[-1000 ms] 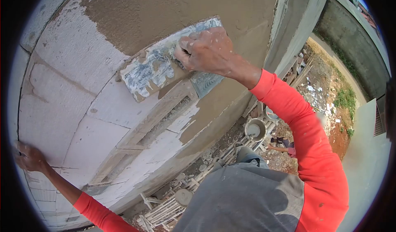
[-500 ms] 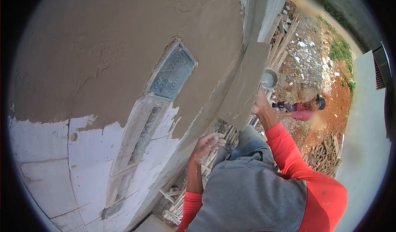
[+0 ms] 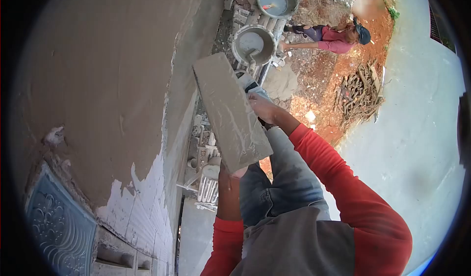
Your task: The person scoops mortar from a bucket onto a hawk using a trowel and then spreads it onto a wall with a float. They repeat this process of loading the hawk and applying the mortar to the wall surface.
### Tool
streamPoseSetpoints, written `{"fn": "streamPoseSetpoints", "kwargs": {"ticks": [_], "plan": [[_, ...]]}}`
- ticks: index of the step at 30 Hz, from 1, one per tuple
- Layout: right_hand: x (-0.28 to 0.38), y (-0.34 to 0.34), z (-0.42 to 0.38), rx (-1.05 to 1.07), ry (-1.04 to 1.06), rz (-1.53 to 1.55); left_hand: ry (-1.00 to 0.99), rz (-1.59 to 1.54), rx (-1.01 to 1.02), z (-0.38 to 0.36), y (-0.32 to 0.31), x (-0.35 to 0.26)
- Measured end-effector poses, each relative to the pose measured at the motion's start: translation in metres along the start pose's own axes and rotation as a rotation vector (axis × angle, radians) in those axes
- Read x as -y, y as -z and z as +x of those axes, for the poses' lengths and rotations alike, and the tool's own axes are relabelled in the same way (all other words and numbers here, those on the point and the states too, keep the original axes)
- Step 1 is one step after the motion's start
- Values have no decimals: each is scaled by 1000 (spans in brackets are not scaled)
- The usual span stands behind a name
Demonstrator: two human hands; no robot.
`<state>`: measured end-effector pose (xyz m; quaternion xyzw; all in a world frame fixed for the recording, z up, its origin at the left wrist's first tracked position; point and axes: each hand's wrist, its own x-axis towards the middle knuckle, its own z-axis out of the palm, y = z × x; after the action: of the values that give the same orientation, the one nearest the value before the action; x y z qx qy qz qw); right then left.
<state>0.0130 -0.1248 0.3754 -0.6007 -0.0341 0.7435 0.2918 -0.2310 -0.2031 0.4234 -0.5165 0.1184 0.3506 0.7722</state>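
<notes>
A long rectangular plastering float (image 3: pixel 230 111), its face smeared with wet grey mortar, is tilted in front of my body, away from the wall. My right hand (image 3: pixel 264 108) is closed at its right edge, with the fingers partly behind the board. Behind the float's lower end is my left hand (image 3: pixel 239 172); only a bit of it shows and its fingers are hidden. To the left rises the wall (image 3: pixel 113 79), coated with brown-grey plaster, with a bare white patch (image 3: pixel 140 202) lower down.
A bucket (image 3: pixel 254 45) with a trowel (image 3: pixel 252 56) in it stands on the scaffold planks, beside another bucket (image 3: pixel 277 0) of greyish liquid. Another person (image 3: pixel 336 36) is on the ground below, near a pile of sticks (image 3: pixel 360 92). A patterned vent block (image 3: pixel 61 222) sits in the wall.
The float has come away from the wall and tilted the other way in my right hand. My left hand, earlier bare and in sight, has gone behind it. The view has swung toward the buckets.
</notes>
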Motion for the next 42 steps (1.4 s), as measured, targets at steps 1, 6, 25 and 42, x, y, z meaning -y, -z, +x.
{"fn": "streamPoseSetpoints", "kwargs": {"ticks": [1,6,25,42], "plan": [[-36,43,56,-60,30,-482,-98,18,-102,14,13,-30],[-90,186,178,-564,-83,-788,-471,716,-764,162,11,-135],[4,251,293,-484,93,-1360,-418,1236,-172,480,67,-300],[5,278,258,-503,383,-1646,-372,1321,-144,525,67,-243]]}}
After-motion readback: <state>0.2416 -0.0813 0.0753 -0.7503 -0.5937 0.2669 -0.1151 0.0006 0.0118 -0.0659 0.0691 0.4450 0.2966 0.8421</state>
